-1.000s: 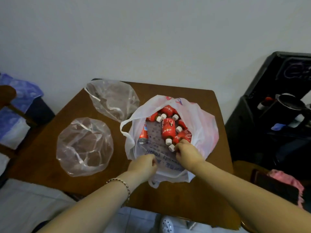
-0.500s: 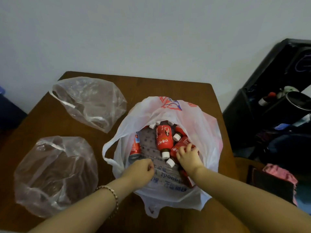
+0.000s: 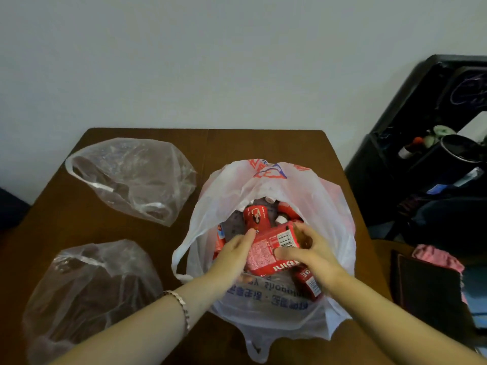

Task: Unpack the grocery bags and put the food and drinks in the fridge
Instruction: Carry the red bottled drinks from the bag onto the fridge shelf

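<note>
Along the desk's (image 3: pixel 263 143) left side I see a far clear bag (image 3: pixel 131 180) and a near clear bag (image 3: pixel 87 291). Right of centre stands the white grocery bag (image 3: pixel 329 206). In its mouth my left hand (image 3: pixel 234 255) and right hand (image 3: pixel 308 252) both grip one red bottle (image 3: pixel 271 246), above other bottles.

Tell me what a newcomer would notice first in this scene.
The eye lands on the white grocery bag at the middle of the brown table, where the left hand and right hand hold a red bottle above more red bottles. Two clear plastic bags lie crumpled to its left, one far, one nearer.
</note>
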The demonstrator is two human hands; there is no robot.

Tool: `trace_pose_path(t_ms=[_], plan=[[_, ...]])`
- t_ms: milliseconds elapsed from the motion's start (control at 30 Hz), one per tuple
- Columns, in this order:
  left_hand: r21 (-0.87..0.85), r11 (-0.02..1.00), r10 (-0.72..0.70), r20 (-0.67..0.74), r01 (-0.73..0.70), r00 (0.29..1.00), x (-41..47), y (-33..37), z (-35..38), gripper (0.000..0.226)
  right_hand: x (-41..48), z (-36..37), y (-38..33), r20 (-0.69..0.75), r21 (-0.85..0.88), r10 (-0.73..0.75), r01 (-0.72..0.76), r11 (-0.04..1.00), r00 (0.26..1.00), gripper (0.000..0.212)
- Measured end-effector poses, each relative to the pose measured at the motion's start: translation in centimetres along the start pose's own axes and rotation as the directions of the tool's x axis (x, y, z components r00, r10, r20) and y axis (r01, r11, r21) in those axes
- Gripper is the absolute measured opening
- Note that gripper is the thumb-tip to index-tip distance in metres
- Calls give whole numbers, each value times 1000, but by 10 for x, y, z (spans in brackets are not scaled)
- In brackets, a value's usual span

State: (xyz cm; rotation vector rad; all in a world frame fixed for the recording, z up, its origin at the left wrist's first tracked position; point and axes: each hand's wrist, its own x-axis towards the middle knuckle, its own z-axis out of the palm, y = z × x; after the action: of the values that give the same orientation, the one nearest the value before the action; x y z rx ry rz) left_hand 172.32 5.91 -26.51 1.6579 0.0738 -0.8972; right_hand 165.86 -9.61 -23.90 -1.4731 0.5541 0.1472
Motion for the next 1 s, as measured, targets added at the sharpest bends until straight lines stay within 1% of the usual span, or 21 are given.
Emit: trace_pose_path(t_ms=[67,100,133,167,200,233,267,300,333,400,433,467,500,533,600,633,667,767,833,900,1000], plan=[[-138,987,-93,-100,79,991,0,-2,-7,28,4,14,13,20,240,121,-122,963,992,69],[-167,981,-121,-148,96,982,1,-6,-12,28,9,18,22,54,345,181,-189,919,982,75],[-175,980,-127,-190,94,973,2,-10,-17,28,11,22,27,108,408,228,-253,877,968,72],[-143,987,-111,-253,76,961,4,-14,-22,29,13,27,31,145,388,266,-302,871,953,61],[-66,997,-70,-325,52,943,7,-18,-27,31,14,30,32,142,229,283,-310,923,948,48],[65,998,2,-389,25,921,8,-21,-32,34,16,32,37,80,-64,264,-259,964,961,42],[215,977,89,-413,3,906,7,-23,-36,36,21,30,46,-8,-406,185,-172,897,983,40],[384,923,185,-408,-16,894,4,-25,-38,36,27,28,54,-55,-683,84,-99,724,995,41],[538,842,281,-377,-39,883,0,-26,-39,35,33,26,61,-60,-837,41,-73,543,997,42],[773,631,405,-259,-63,877,-4,-32,-39,29,45,27,73,-79,-949,85,-101,300,993,45],[843,533,424,-191,-73,886,-4,-36,-38,23,51,30,79,-86,-976,121,-109,191,989,44],[881,465,422,-139,-83,896,-5,-38,-35,21,57,34,84,-101,-987,139,-116,107,985,42],[908,409,407,-91,-93,909,-4,-40,-31,26,62,39,90,-104,-994,162,-109,18,981,40],[927,358,396,-42,-112,917,-1,-43,-29,32,66,44,95,-97,-994,154,-90,-55,983,38],[950,283,379,16,-132,925,5,-45,-26,36,69,52,96,-83,-991,156,-64,-120,984,35],[957,259,365,31,-134,931,7,-45,-24,36,72,52,97,-76,-991,161,-58,-119,984,34],[963,229,354,50,-138,934,10,-47,-23,36,73,51,96,-84,-994,154,-72,-78,985,33],[980,145,339,82,-138,937,16,-51,-17,38,72,44,91,-130,-979,130,-148,141,983,30],[985,114,356,78,-126,931,16,-54,-11,38,66,38,89,-179,-939,141,-212,272,974,31],[985,126,383,65,-122,921,15,-55,-10,38,57,32,86,-205,-880,110,-232,415,973,30],[980,139,410,72,-140,909,15,-54,-14,43,44,21,65,-215,-800,13,-184,571,977,27]])
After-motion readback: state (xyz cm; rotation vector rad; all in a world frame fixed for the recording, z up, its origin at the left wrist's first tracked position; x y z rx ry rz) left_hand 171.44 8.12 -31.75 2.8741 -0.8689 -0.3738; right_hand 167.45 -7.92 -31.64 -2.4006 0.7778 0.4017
